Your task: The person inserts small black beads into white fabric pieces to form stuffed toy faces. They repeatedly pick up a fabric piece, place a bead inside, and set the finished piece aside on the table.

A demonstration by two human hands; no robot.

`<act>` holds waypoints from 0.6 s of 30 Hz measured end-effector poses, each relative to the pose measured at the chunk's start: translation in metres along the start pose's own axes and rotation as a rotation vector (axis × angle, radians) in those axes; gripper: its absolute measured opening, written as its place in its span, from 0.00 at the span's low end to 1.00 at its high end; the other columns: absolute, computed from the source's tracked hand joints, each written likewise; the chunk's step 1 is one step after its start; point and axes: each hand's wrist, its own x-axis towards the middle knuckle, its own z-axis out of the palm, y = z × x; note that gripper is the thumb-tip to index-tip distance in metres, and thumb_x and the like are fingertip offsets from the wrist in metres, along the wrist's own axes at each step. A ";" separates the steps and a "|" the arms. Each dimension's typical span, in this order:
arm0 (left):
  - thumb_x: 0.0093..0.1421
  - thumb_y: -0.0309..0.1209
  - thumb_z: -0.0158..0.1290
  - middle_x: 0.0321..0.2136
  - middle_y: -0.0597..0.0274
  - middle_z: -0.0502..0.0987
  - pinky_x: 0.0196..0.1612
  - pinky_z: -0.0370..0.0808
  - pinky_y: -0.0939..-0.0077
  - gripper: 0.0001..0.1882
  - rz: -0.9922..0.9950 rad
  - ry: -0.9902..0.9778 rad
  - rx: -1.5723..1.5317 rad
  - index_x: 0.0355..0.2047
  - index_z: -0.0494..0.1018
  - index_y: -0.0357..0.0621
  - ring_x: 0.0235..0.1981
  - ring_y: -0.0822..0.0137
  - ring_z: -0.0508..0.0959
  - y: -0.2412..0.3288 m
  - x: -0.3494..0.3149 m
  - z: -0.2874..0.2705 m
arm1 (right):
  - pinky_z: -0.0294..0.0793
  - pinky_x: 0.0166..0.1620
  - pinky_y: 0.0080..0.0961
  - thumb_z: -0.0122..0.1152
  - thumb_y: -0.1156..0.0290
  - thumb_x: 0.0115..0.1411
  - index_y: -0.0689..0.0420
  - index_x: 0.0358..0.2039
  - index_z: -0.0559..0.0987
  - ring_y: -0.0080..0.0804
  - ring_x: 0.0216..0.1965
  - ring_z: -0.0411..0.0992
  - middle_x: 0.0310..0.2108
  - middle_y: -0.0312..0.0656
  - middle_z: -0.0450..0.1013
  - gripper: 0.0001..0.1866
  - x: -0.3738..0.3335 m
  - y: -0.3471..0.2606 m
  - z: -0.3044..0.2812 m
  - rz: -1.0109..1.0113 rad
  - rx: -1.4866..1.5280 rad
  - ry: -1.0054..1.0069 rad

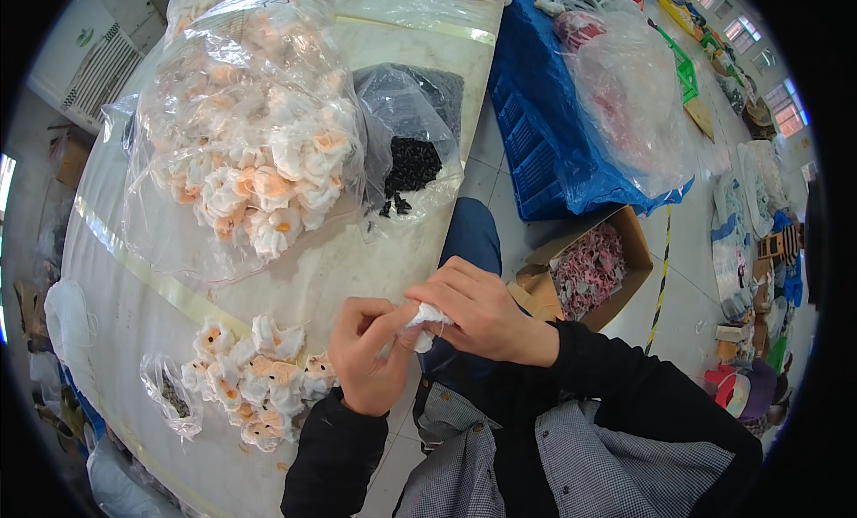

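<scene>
Just past the table's edge, above my lap, both hands are closed on a small white plush piece [428,315]. My left hand [368,362] pinches it from one side, and my right hand [482,313] grips it from the other. Fingers cover most of the piece. Left of my hands lies a loose heap of white and peach plush pieces [259,380], several with black dots like eyes. A small clear bag [171,395] of tiny dark bits sits beside that heap. Farther off, a clear bag of small black parts [415,168] lies with some spilling toward its mouth.
A large clear bag of plush pieces [268,186] fills the far left of the pale table [357,261]. Right of the table stand a blue crate [534,152] under clear plastic and a cardboard box [638,259] of pink scraps. Yellow-black tape [661,277] marks the floor.
</scene>
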 end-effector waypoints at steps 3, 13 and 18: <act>0.59 0.20 0.66 0.36 0.58 0.77 0.30 0.75 0.74 0.12 0.033 0.033 0.007 0.44 0.85 0.41 0.30 0.65 0.78 0.003 -0.003 0.001 | 0.79 0.42 0.35 0.75 0.77 0.46 0.61 0.47 0.80 0.45 0.39 0.76 0.37 0.44 0.76 0.25 -0.001 -0.004 0.003 0.027 0.013 0.016; 0.59 0.18 0.64 0.37 0.55 0.79 0.31 0.75 0.74 0.14 0.011 0.056 -0.041 0.45 0.83 0.39 0.31 0.65 0.79 0.019 -0.006 0.008 | 0.75 0.32 0.33 0.71 0.72 0.46 0.58 0.35 0.79 0.40 0.30 0.75 0.29 0.40 0.74 0.15 -0.006 -0.006 -0.002 -0.020 -0.143 0.011; 0.58 0.16 0.61 0.41 0.54 0.78 0.36 0.74 0.77 0.17 0.076 0.000 -0.111 0.49 0.79 0.37 0.35 0.68 0.78 0.025 0.007 -0.002 | 0.72 0.27 0.34 0.73 0.68 0.49 0.55 0.37 0.79 0.40 0.23 0.75 0.24 0.39 0.74 0.15 -0.004 0.002 0.004 -0.049 -0.048 0.094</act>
